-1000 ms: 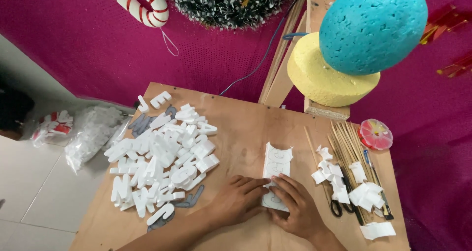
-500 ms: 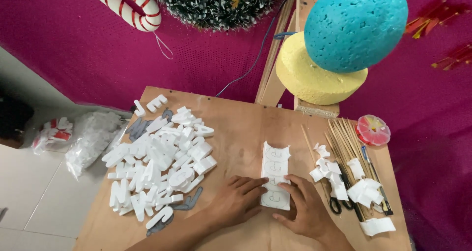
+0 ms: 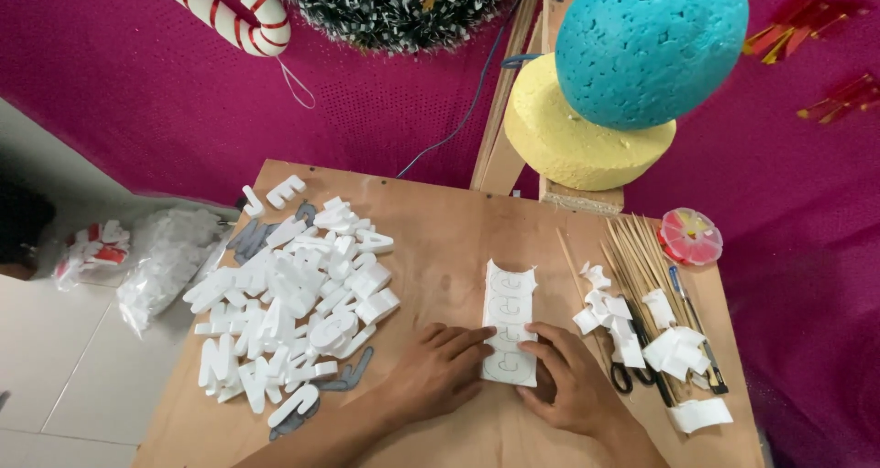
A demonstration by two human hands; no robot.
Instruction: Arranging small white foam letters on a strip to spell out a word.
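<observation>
I see the heap of white foam letters at the table's left; my left hand lies flat, fingers pinning the traced foam strip at centre; my right hand presses its lower edge, holding nothing; I'd keep both palms steady so it can't slide; skewers sit right.

Bare wooden table lies open between the pile of white foam letters and the paper scraps.

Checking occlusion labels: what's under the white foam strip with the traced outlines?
The white foam strip lies flat on the wooden table. Both hands' fingers, left hand and right hand, press its lower part. Anything beneath the strip is covered.
</observation>
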